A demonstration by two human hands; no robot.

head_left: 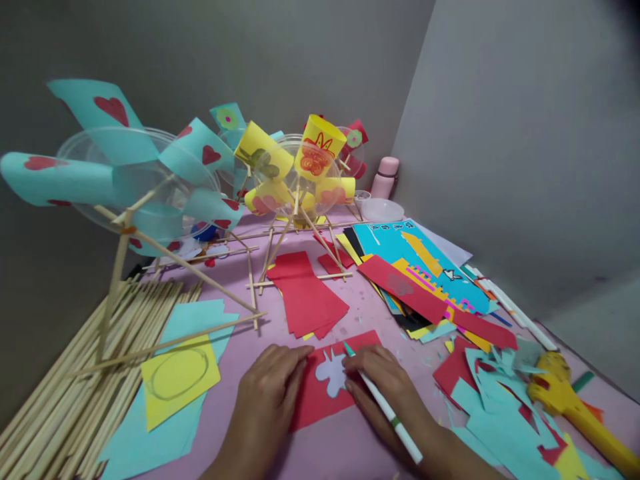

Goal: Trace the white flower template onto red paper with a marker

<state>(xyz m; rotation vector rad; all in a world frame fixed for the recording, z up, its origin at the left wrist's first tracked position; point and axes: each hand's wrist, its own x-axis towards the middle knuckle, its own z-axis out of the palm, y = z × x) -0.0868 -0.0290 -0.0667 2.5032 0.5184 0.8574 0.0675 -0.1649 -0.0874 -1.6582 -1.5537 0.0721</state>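
My left hand point(267, 393) lies flat with its fingers stretched out, pressing on the left part of a red paper sheet point(313, 400) on the pink table. A pale blue flower-shaped cut-out point(331, 373) rests on that sheet. My right hand point(383, 390) is closed around a white pen with a green tip point(385, 407). The pen's tip touches the upper right edge of the cut-out.
Two stick-and-paper wheel models stand behind: a blue one with red hearts point(125, 173) and a yellow one point(300, 173). Wooden sticks point(60, 400) lie left, a yellow sheet point(177, 377) near them. A stack of red sheets point(307, 297), coloured papers point(425, 267), scraps and a yellow tool point(575, 400) are right.
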